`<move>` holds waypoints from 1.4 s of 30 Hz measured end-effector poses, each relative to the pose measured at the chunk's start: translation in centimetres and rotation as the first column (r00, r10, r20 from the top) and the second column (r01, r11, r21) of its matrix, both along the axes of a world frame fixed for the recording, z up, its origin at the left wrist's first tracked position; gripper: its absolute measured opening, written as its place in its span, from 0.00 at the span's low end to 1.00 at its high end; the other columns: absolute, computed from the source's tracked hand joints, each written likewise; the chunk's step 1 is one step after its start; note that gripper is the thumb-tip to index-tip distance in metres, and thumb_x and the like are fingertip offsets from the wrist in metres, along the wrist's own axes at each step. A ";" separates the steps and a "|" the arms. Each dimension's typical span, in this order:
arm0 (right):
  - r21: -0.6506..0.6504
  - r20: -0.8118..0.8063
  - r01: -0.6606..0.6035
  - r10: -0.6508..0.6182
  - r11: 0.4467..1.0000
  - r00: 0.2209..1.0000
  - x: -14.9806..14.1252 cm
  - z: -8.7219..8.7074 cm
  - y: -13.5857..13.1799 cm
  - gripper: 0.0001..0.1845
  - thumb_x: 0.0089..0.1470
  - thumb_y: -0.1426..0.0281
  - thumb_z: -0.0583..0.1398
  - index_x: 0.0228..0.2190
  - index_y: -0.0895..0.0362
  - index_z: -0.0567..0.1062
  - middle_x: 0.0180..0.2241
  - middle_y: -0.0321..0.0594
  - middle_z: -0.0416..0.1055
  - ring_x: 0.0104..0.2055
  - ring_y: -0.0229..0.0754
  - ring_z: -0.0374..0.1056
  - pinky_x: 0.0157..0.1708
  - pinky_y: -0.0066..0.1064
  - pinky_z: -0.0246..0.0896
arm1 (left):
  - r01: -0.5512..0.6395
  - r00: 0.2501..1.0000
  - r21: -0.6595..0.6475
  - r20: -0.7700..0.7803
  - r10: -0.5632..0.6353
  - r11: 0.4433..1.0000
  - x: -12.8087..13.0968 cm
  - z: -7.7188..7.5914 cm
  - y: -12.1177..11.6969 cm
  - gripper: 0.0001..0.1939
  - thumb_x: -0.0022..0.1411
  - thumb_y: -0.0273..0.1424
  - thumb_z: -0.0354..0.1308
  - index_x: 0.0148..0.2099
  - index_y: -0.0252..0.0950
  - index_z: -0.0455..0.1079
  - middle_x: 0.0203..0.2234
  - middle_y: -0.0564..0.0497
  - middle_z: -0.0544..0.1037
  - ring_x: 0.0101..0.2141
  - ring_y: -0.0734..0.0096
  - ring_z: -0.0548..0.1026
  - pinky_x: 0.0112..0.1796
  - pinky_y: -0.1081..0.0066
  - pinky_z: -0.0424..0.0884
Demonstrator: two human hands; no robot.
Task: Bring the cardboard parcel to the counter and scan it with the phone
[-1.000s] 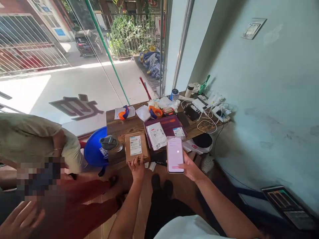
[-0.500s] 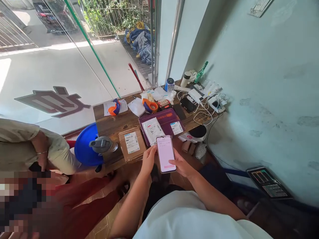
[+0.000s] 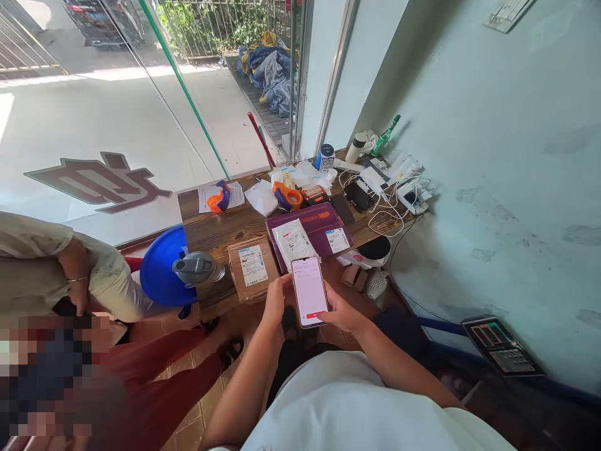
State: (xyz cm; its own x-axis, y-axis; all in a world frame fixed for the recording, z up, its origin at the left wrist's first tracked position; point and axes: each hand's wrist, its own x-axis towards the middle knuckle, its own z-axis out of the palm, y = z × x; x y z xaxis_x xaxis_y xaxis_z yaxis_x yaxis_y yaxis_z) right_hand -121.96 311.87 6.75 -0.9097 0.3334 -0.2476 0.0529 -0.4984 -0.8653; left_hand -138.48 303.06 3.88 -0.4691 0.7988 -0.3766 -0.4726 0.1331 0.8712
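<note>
Though cluttered, wooden table beside pale wall, left hand and right hand closed around a phone.

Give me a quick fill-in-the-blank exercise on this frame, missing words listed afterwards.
1. The left hand and right hand both hold the ____.
2. The white packet lies on the ____ parcel.
3. In the picture, the cardboard box lies to the ____ of that parcel.
4. The slim bottle near the wall is ____.

Missing words: phone; purple; left; green.
</note>
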 end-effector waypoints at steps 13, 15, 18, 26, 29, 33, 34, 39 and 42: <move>-0.086 -0.044 -0.036 0.032 0.996 0.998 -0.7 -0.7 -0.4 0.48 0.43 0.67 0.71 0.61 0.48 0.55 0.60 0.44 0.58 0.58 0.48 0.59 0.58 0.45 0.53 | -0.121 0.992 -0.109 0.023 0.124 0.987 -1.1 -0.7 -1.3 0.25 0.59 0.45 0.53 0.48 0.29 0.75 0.39 0.42 0.81 0.40 0.62 0.76 0.43 0.65 0.68; -0.084 -0.040 -0.041 0.038 0.996 0.998 -0.8 -0.8 -0.5 0.49 0.42 0.67 0.71 0.61 0.48 0.55 0.61 0.44 0.58 0.58 0.49 0.59 0.59 0.45 0.52 | -0.135 0.990 -0.102 0.015 0.137 0.986 -1.0 -1.1 -0.7 0.23 0.58 0.45 0.54 0.45 0.31 0.76 0.39 0.43 0.81 0.40 0.61 0.76 0.42 0.66 0.68; -0.079 -0.033 -0.036 0.034 0.996 0.999 -0.9 -1.0 -0.5 0.49 0.42 0.68 0.71 0.61 0.47 0.55 0.61 0.43 0.58 0.59 0.49 0.58 0.57 0.44 0.54 | -0.144 0.990 -0.094 -0.005 0.144 0.985 -0.9 -1.3 0.2 0.20 0.58 0.44 0.55 0.39 0.32 0.77 0.37 0.46 0.81 0.40 0.61 0.76 0.42 0.67 0.67; -0.060 -0.009 -0.016 0.015 0.998 1.000 -1.0 -1.1 -0.5 0.47 0.43 0.70 0.69 0.60 0.45 0.55 0.60 0.40 0.59 0.57 0.46 0.60 0.55 0.39 0.57 | -0.140 0.989 -0.076 0.039 0.144 0.987 -1.0 -0.4 0.9 0.15 0.57 0.41 0.58 0.34 0.35 0.77 0.32 0.50 0.81 0.35 0.66 0.75 0.38 0.71 0.66; -0.085 -0.034 -0.029 0.027 0.996 0.999 -1.0 -1.1 -0.5 0.49 0.43 0.70 0.70 0.61 0.46 0.53 0.61 0.42 0.58 0.57 0.47 0.60 0.55 0.40 0.58 | -0.128 0.991 -0.070 0.036 0.131 0.989 -1.1 -0.3 0.9 0.15 0.57 0.41 0.57 0.34 0.34 0.77 0.31 0.50 0.81 0.32 0.69 0.74 0.37 0.72 0.65; -0.070 -0.024 -0.023 0.022 0.997 0.999 -1.1 -1.0 -0.4 0.50 0.41 0.69 0.71 0.61 0.47 0.54 0.62 0.43 0.57 0.60 0.49 0.57 0.57 0.42 0.55 | -0.127 0.991 -0.077 0.027 0.129 0.989 -1.2 -0.2 1.0 0.15 0.57 0.41 0.57 0.35 0.35 0.77 0.30 0.50 0.81 0.30 0.70 0.73 0.36 0.72 0.65; -0.067 -0.023 -0.022 0.021 0.997 1.000 -1.2 -1.1 -0.3 0.50 0.41 0.69 0.71 0.61 0.47 0.54 0.62 0.43 0.57 0.61 0.50 0.56 0.58 0.43 0.55 | -0.128 0.991 -0.082 0.026 0.130 0.988 -1.3 -0.1 1.0 0.15 0.57 0.41 0.57 0.35 0.35 0.77 0.30 0.50 0.81 0.31 0.70 0.73 0.35 0.72 0.64; -0.059 -0.004 -0.017 0.017 0.998 1.000 -1.3 -1.0 -0.3 0.51 0.41 0.68 0.71 0.61 0.47 0.53 0.61 0.43 0.59 0.61 0.51 0.56 0.59 0.46 0.53 | -0.138 0.990 -0.101 0.021 0.141 0.985 -1.4 0.1 1.2 0.16 0.56 0.41 0.57 0.35 0.34 0.78 0.31 0.49 0.81 0.34 0.67 0.75 0.36 0.72 0.65; -0.067 -0.004 -0.004 0.003 0.998 1.000 -1.5 -0.6 -0.4 0.51 0.39 0.67 0.72 0.60 0.47 0.55 0.59 0.43 0.62 0.60 0.51 0.58 0.58 0.46 0.53 | -0.144 0.989 -0.094 0.024 0.146 0.985 -1.4 0.0 1.2 0.16 0.56 0.41 0.58 0.35 0.34 0.78 0.31 0.49 0.81 0.34 0.68 0.74 0.36 0.72 0.65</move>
